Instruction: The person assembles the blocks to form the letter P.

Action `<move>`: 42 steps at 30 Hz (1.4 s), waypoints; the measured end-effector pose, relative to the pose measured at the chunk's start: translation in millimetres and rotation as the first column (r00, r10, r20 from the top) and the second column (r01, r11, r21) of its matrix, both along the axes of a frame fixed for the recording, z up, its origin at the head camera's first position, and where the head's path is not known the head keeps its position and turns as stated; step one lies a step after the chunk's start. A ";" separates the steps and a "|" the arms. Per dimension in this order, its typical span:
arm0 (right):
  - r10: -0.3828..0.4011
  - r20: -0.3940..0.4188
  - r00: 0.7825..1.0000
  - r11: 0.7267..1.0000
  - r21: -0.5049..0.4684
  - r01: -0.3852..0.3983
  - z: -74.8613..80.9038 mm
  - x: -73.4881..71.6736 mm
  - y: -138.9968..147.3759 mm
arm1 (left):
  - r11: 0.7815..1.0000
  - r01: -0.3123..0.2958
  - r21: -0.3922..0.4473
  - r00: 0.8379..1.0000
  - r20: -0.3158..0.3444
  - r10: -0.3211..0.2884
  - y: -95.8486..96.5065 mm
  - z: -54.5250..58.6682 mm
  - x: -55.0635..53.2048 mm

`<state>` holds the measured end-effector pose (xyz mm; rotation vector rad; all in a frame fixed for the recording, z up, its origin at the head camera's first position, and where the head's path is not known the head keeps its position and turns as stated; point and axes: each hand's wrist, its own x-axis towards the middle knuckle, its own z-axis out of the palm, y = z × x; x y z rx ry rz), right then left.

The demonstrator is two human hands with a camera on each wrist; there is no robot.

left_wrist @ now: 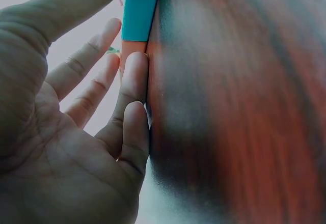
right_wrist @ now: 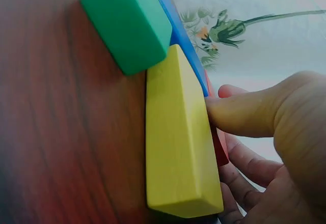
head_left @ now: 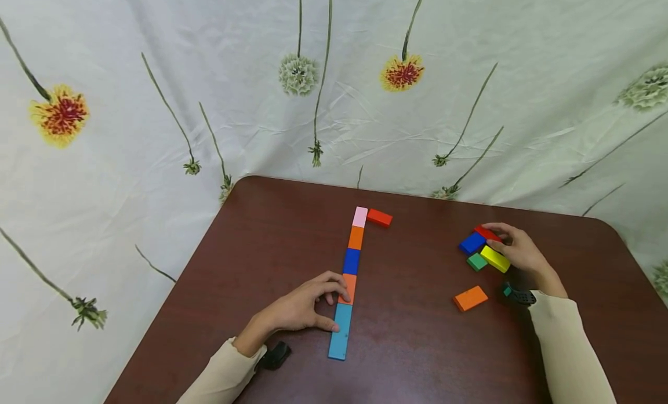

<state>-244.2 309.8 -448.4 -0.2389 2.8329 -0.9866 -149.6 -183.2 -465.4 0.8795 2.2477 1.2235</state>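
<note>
A line of blocks runs up the table in the head view: a teal block (head_left: 340,332) nearest, then an orange block (head_left: 348,283), a blue block (head_left: 352,261), another orange block (head_left: 356,237) and a pink block (head_left: 360,216). My left hand (head_left: 308,304) rests against the line, its thumb on the teal block and loosely bent fingertips at the nearer orange one. At the right, my right hand (head_left: 522,253) pinches a red block (head_left: 484,232) between thumb and fingers. Touching or close beside it lie a blue block (head_left: 472,243), a yellow block (right_wrist: 175,147) and a green block (right_wrist: 127,25).
A second red block (head_left: 380,218) lies angled beside the pink end of the line. A loose orange block (head_left: 471,298) sits nearer than the right cluster. Behind the dark brown table (head_left: 407,334) hangs a flowered white cloth (head_left: 250,56).
</note>
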 end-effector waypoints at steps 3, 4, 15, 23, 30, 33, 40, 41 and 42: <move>-0.023 -0.001 1.000 1.000 -0.015 0.023 -2.1 1.8 0.9 | 1.000 0.003 0.003 1.000 -0.002 -0.003 0.0 -0.2 -0.3; -0.029 -0.001 1.000 0.999 -0.015 0.029 -2.9 1.9 1.4 | 1.000 0.002 0.003 1.000 -0.001 -0.002 -0.1 -0.3 -0.4; -0.060 -0.039 0.997 0.998 0.006 0.060 -1.5 0.8 1.7 | 1.000 0.012 0.023 1.000 -0.017 -0.011 -0.3 -3.1 -0.6; -0.065 -0.079 0.995 0.997 -0.036 0.062 6.9 -0.4 -5.1 | 1.000 0.004 0.017 1.000 -0.009 -0.004 -0.3 -1.2 0.1; -0.057 -0.096 0.994 0.994 -0.095 0.048 15.3 -0.3 -22.5 | 1.000 0.004 0.019 1.000 -0.011 -0.004 0.5 -0.5 0.8; -0.039 -0.108 0.993 0.995 -0.091 0.029 17.8 0.0 -32.6 | 1.000 0.007 0.020 1.000 -0.007 -0.007 1.0 -0.6 0.6; -0.006 -0.093 0.996 0.996 -0.093 -0.003 24.0 -0.9 -62.1 | 1.000 0.012 0.027 1.000 -0.003 -0.012 0.3 -0.4 0.0; -0.004 -0.091 0.996 0.995 -0.096 -0.005 24.5 -1.2 -66.0 | 1.000 0.013 0.028 1.000 -0.004 -0.012 0.5 -0.9 -0.3; -0.002 -0.091 0.996 0.995 -0.095 -0.007 24.8 -1.5 -69.3 | 1.000 0.012 0.025 1.000 -0.004 -0.012 0.7 -1.6 -0.7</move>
